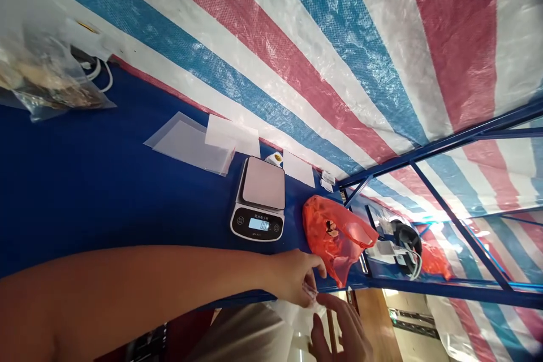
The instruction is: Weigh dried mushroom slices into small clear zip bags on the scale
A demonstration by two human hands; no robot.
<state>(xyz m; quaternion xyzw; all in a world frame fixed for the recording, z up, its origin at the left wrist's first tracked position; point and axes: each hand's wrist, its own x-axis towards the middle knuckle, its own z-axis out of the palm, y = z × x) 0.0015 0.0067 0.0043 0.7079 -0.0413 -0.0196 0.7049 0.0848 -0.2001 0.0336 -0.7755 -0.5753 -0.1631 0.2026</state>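
My left hand is closed, its thumb and fingers pinching the bunched top of a clear plastic bag at the table's front edge. The bag hangs below the fingers, in front of my lap; what it contains I cannot make out. My right hand is just beside it, thumb and index finger apart, the index fingertip close to the bunched plastic. Beyond my left wrist stands a white digital kitchen scale with nothing on its plate; its lit display seems to read 0.0. A red plastic bag sits right of the scale, its mouth open.
Clear plastic sleeves and white paper sheets lie on the blue table behind the scale. A filled clear bag and white cables are at far left. Blue metal frame bars and striped sheeting enclose the space.
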